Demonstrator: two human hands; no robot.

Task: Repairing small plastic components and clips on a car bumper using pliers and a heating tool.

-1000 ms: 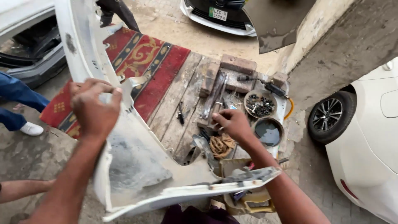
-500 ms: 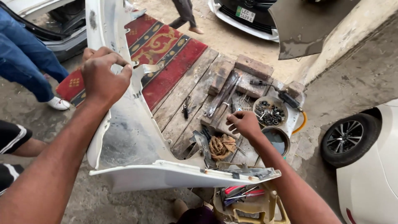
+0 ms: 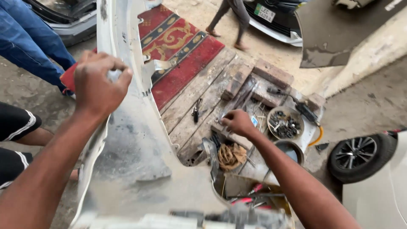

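Observation:
A large white car bumper panel (image 3: 135, 161) stands on edge in front of me, its dusty inner side toward me. My left hand (image 3: 99, 85) is closed over the panel's upper left edge and grips it. My right hand (image 3: 237, 123) reaches past the panel down to a wooden board (image 3: 190, 106) strewn with tools and parts. Its fingers are curled on something small among the tools; I cannot tell what. A round bowl of bolts (image 3: 285, 123) lies just right of that hand.
A red patterned rug (image 3: 182, 59) lies beyond the boards, with bricks (image 3: 273, 74) beside it. A tangle of rope (image 3: 231, 154) and a second bowl (image 3: 290, 150) sit near my right forearm. People's legs stand at left (image 3: 29, 46) and far back (image 3: 231, 21). A white car's wheel (image 3: 360, 154) is at right.
The view has shifted closer and the bumper panel now fills more of the foreground. My right hand has stayed low among the tools on the board. My left hand keeps its grip.

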